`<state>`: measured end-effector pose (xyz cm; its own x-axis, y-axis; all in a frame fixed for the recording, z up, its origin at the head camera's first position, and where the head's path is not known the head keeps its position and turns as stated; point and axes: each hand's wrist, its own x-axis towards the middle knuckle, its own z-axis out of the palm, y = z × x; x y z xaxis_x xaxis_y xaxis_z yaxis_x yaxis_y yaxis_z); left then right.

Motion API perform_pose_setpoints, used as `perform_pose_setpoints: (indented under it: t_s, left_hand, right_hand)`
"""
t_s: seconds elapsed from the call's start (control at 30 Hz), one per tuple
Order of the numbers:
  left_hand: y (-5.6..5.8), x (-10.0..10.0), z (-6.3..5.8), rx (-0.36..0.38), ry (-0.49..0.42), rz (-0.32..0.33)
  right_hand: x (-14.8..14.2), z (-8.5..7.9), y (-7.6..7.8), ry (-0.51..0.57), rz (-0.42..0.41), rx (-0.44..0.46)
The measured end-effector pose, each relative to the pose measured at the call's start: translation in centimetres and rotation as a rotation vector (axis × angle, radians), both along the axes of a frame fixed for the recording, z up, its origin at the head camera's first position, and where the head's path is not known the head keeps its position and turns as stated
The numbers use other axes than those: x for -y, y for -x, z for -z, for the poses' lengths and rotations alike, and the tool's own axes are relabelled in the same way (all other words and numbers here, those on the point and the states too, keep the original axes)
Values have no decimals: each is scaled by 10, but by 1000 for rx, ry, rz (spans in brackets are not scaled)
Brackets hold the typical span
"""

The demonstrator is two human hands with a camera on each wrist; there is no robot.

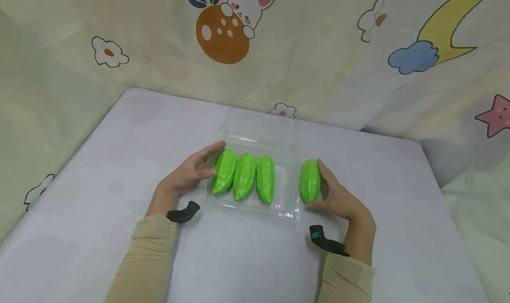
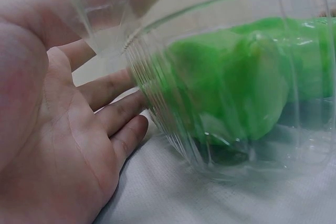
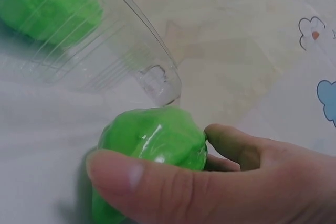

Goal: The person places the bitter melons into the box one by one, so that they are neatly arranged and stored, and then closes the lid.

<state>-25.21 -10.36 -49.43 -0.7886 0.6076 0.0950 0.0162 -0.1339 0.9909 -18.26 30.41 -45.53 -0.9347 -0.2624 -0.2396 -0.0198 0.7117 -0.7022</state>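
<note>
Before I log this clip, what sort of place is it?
Probably a small indoor recording setup: a pale-topped table, a cartoon-printed backdrop behind it, and a black mount on the person's left wrist.

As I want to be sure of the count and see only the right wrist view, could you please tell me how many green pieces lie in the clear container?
Observer: Three green pieces lie side by side in the clear container, as the head view shows.

Operator: Thank you; and would you kindly tell me where the left hand is?

Observer: The left hand is at the container's left side; the left wrist view shows its fingers outside the wall.
</note>
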Motion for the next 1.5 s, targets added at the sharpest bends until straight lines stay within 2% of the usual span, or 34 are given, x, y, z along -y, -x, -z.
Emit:
perform_pose_setpoints:
  t_s: [1.1,1.5]
  left_hand:
    - [0,0,-1,3,-1,-5]
    - [-2,-1,-4,8,0,-9]
  right_hand:
    - [1,-5,-1,-3,5,-16]
    - [0,-8,-2,-13,4,-24]
